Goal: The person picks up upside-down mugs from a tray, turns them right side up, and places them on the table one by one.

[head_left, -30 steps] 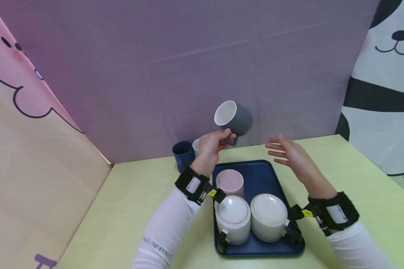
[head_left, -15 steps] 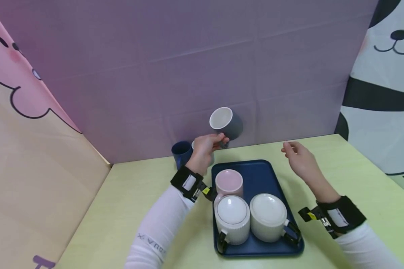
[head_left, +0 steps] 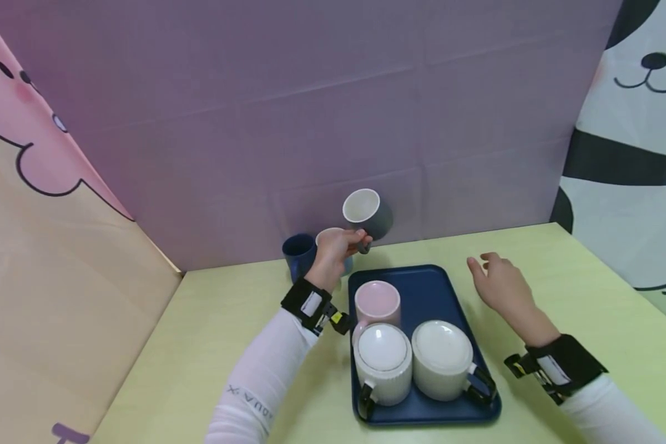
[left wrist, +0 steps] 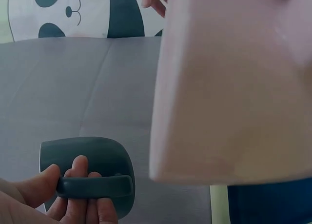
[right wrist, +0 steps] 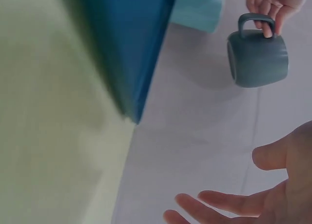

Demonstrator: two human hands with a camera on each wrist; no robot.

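Observation:
My left hand point(head_left: 333, 254) pinches the handle of a dark grey-green mug point(head_left: 382, 223) with a white inside. The mug is tilted, its mouth facing left and up, near the back wall. In the left wrist view, the thumb and fingers close round its handle point(left wrist: 95, 187). Just behind that hand stands a light blue mug point(right wrist: 197, 10), mostly hidden in the head view, with a dark blue mug point(head_left: 300, 250) to its left. My right hand point(head_left: 502, 283) hovers right of the tray with its fingers loosely bent and holds nothing.
A dark blue tray point(head_left: 424, 287) lies on the pale yellow table point(head_left: 216, 345). Along its left side a pink mug point(head_left: 377, 299) stands upside down, behind two upturned white mugs point(head_left: 443, 354) with black handles. A purple-grey cloth wall point(head_left: 333, 111) rises behind the table.
My left hand has lowered the grey-green mug and shifted it left, toward the light blue mug. My right hand has drawn back toward the right, its fingers now more bent.

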